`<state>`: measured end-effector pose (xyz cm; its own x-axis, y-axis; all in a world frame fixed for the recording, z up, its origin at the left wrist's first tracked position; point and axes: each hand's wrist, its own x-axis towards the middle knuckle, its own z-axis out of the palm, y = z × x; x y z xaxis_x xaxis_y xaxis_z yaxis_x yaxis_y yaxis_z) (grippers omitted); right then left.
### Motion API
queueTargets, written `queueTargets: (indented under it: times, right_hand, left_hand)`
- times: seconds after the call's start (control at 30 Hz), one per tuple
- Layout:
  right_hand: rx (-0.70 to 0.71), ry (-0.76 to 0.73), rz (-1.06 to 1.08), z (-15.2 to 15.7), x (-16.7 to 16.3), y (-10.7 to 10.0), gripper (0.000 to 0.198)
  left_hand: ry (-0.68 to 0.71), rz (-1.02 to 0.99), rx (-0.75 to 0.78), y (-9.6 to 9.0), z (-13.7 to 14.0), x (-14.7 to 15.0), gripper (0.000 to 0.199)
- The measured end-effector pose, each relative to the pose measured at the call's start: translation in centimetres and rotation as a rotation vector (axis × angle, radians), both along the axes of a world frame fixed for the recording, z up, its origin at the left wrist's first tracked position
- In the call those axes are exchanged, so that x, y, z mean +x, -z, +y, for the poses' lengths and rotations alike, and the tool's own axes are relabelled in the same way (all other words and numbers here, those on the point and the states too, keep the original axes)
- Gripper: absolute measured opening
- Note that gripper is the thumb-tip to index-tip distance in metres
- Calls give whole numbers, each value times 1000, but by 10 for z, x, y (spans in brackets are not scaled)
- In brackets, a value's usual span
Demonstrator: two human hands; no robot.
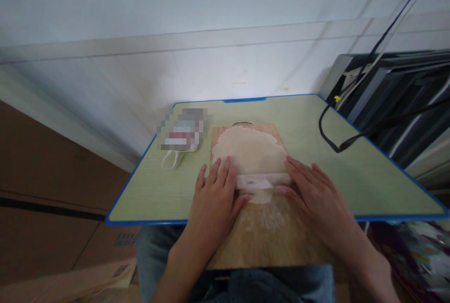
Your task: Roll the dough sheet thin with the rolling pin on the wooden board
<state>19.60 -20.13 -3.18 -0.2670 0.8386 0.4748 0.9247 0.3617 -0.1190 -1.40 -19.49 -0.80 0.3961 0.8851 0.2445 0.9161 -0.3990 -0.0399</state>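
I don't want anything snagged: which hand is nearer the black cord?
Right. The right hand is at the right end of the rolling pin, below and left of the black cord in view; the left hand is at the other end, farther off.

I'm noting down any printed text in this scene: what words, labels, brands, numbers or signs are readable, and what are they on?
None can be read with certainty.
Brown box: green print, too blurred to read.
Same box, lower down: small dark mark, too small to read.
Packet: masked by coloured squares; any wording is hidden.
Dough, rolling pin: no lettering visible.
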Motion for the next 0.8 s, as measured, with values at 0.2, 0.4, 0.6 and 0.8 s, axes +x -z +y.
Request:
queueTargets:
  times: [0.2,0.4,0.6,0.8]
  right_hand:
    - [64,-52,-34,-51,8,2,55]
    - [78,-108,-100,-65,16,1,59]
    - [11,-37,-22,-22,5,4,52]
    - [21,0,-15,3,-6,0,54]
  left_hand:
    - [114,84,180,11,-50,-11,56]
    - [210,99,181,17,-68,-22,76]
    - [83,86,87,7,-28,-8,62]
    - [10,40,-41,-4,5,-3,56]
